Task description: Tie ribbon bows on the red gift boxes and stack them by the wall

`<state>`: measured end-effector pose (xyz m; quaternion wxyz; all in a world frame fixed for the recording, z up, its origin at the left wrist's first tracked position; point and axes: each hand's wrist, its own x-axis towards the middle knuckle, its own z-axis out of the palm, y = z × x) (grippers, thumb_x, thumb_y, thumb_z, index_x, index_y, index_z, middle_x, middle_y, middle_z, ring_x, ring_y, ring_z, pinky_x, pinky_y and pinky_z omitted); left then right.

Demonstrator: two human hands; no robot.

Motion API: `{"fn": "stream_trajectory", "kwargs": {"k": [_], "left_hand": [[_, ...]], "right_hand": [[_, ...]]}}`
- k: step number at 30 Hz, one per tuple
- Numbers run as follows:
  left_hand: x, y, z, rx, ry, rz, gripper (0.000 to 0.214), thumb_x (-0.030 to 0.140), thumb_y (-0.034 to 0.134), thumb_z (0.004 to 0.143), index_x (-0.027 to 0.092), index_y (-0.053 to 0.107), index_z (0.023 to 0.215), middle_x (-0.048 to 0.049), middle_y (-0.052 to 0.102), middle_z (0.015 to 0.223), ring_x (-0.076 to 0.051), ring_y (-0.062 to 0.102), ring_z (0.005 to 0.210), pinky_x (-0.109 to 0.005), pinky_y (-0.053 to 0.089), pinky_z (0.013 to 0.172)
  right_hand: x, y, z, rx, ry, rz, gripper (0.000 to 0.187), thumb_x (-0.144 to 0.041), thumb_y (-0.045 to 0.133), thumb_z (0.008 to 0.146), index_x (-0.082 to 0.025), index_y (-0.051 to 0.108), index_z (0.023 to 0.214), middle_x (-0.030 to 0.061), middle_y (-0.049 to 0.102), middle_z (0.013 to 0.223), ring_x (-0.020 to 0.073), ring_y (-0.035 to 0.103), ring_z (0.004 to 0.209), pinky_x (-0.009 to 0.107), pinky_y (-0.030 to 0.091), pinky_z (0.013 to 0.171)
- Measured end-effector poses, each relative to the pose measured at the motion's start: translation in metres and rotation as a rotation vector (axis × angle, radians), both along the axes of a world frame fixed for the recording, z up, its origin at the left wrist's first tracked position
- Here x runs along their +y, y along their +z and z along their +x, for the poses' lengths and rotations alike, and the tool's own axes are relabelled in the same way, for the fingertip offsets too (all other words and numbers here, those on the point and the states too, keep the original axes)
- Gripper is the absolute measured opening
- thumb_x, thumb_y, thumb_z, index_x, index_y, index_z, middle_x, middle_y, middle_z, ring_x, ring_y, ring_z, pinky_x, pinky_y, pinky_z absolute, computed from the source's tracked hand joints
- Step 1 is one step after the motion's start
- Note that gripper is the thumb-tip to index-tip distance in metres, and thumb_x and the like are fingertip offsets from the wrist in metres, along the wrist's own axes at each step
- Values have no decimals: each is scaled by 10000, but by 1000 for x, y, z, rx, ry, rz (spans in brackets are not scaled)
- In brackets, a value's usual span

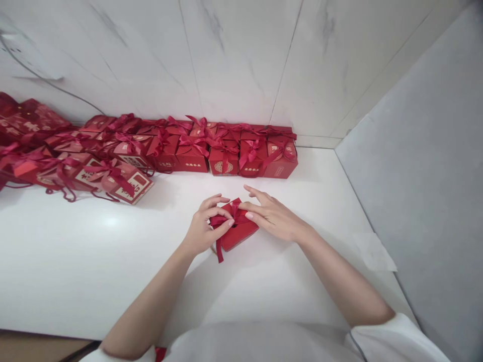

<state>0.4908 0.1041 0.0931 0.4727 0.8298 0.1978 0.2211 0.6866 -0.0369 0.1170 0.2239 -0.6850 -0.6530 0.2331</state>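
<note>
A small red gift box (pixel 239 237) lies on the white table in front of me, turned at an angle. A dark red satin ribbon (pixel 220 250) is tied in a bow on its top, and one tail hangs over the left side. My left hand (pixel 207 226) pinches the left part of the bow between thumb and forefinger. From the other side my right hand (pixel 274 215) has its thumb and a finger closed at the right part of the bow, with another finger stretched out above. My fingers partly cover the knot and the box top.
Several finished-looking red gift boxes (pixel 192 158) with bows stand in rows along the marbled wall (pixel 234 60). A box with white lettering panels (pixel 134 188) sits at the near left of them. A grey panel (pixel 422 151) bounds the table (pixel 113 271) on the right. A cable (pixel 53 85) runs down the wall.
</note>
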Motion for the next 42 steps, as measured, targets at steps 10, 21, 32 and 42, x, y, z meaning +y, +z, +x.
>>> {"fn": "stream_trajectory", "kwargs": {"k": [10,21,32,42], "left_hand": [[18,2,-12,-117,-135,-184,199,398,578,915,220,652,962,-125,554,1315,-287,469,1307,-462,393,1099],[32,5,-17,-37,-205,-279,260,444,664,845,204,654,747,-126,529,1384,-330,477,1303,-504,430,1059],[25,-2,-12,-78,-177,-478,406,495,531,926,178,596,681,-91,559,1330,-272,605,1076,-412,486,930],[26,-5,-12,-128,-136,-542,435,488,553,910,183,699,636,-104,590,1294,-316,602,1127,-457,508,937]], "right_hand": [[-4,1,-2,56,48,27,479,-532,394,1010,-313,487,1425,41,160,1622,263,302,1443,469,318,1172],[-14,14,5,-55,82,161,364,-365,525,982,-326,581,1339,33,391,1526,271,409,1377,463,411,1115],[-11,11,-5,40,91,11,534,-484,451,1002,-327,350,1503,27,399,1510,247,531,1257,411,449,1071],[-9,5,-9,65,180,50,518,-434,476,1008,-307,360,1496,29,466,1463,221,521,1265,371,425,1073]]}}
